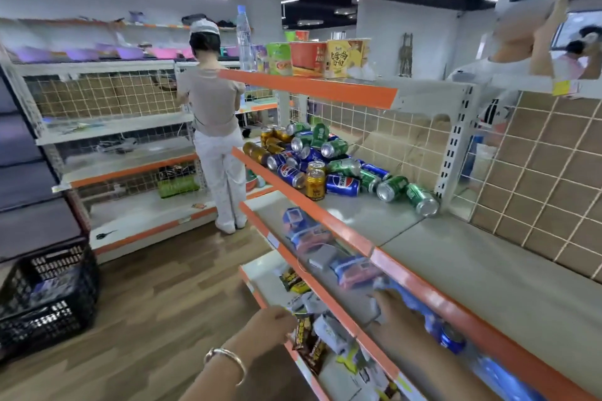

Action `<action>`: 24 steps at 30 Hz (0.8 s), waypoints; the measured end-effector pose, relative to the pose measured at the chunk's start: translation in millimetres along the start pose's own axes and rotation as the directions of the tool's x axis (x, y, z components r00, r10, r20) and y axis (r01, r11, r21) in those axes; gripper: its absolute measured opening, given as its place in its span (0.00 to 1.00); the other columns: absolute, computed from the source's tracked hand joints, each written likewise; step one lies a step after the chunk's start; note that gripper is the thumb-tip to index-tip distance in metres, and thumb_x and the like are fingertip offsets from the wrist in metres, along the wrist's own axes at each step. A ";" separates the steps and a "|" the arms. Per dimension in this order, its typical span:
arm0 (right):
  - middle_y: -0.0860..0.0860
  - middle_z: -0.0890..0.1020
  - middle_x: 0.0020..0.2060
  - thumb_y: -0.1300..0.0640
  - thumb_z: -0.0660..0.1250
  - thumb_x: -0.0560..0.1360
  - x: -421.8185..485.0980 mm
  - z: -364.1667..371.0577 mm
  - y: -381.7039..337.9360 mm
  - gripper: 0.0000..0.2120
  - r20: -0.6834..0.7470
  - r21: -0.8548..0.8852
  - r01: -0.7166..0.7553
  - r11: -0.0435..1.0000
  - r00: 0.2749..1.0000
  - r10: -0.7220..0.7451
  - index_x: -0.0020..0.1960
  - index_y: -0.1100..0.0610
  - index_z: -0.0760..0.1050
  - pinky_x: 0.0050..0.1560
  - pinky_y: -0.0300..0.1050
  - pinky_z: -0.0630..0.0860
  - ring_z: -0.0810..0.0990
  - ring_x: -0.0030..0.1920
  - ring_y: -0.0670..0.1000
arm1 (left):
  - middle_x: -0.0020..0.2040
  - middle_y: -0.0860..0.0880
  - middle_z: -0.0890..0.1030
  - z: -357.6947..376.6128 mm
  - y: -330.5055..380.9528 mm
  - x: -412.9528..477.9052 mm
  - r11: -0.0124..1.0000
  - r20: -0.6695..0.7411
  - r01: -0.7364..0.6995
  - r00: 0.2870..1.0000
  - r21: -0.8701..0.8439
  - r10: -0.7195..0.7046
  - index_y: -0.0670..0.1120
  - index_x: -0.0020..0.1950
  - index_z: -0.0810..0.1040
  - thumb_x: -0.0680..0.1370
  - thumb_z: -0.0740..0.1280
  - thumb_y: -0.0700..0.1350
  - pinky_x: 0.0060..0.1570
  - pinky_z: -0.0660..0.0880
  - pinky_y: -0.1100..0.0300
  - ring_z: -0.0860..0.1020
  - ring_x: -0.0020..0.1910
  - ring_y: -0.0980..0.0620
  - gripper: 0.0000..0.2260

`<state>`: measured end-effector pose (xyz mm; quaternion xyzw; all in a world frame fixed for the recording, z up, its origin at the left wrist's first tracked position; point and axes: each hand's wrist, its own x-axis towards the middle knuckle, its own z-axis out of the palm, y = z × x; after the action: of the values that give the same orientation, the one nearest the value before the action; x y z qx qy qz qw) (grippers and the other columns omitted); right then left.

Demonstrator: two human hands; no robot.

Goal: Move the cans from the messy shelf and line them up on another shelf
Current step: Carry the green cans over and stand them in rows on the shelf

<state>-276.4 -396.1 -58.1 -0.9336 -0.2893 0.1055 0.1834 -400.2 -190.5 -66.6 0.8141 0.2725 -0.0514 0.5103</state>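
Observation:
A messy pile of cans [312, 156], blue, green and gold, lies on the middle shelf [365, 215]; most are on their sides, and one gold can [315, 181] stands upright at the front. On the shelf below, an upright blue can [452, 339] stands beside my right forearm, with more blurred blue shapes behind it. My right hand [389, 304] rests over that lower shelf with its fingers stretched out and nothing in them. My left hand [272, 322] hovers at the front rim of the bottom shelf, fingers curled; what it touches is unclear.
Blue snack packs [306, 231] lie on the lower shelf, and dark snack packets [308, 340] on the bottom one. Noodle cups [308, 57] stand on top. A person [216, 127] stands in the aisle. A black crate [49, 299] sits on the floor at the left.

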 end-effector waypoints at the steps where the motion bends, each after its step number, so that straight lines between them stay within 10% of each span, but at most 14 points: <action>1: 0.46 0.69 0.61 0.51 0.60 0.75 9.3 1.1 -8.5 0.22 -0.006 0.023 -0.011 1.000 1.000 0.011 0.68 0.45 0.64 0.56 0.42 0.66 0.69 0.67 0.51 | 0.35 0.51 0.72 -11.3 -0.6 10.3 1.000 -0.001 -0.009 1.000 0.000 0.009 0.44 0.42 0.72 0.78 0.62 0.42 0.27 0.66 0.72 0.70 0.31 0.57 0.05; 7: 0.39 0.71 0.57 0.54 0.59 0.64 71.5 11.1 -26.4 0.20 -0.005 0.127 -0.063 0.990 0.998 0.064 0.54 0.38 0.69 0.60 0.47 0.69 0.73 0.59 0.40 | 0.42 0.46 0.72 -53.3 14.0 66.5 0.995 0.001 -0.091 0.996 0.051 0.091 0.46 0.42 0.72 0.76 0.61 0.43 0.42 0.67 0.60 0.69 0.41 0.51 0.03; 24: 0.51 0.60 0.72 0.55 0.61 0.76 294.9 -60.6 -41.4 0.26 -0.110 -0.028 -0.136 0.990 0.985 0.132 0.73 0.50 0.61 0.66 0.51 0.60 0.65 0.70 0.51 | 0.31 0.50 0.71 -88.5 129.1 253.8 0.966 0.001 -0.209 0.977 -0.151 0.211 0.43 0.40 0.74 0.77 0.61 0.36 0.22 0.65 0.75 0.72 0.22 0.64 0.07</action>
<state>-39.9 -210.7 -13.0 -0.9583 -0.2175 0.0617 0.1748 -138.7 -57.9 -12.9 0.7973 0.1834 0.0164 0.5748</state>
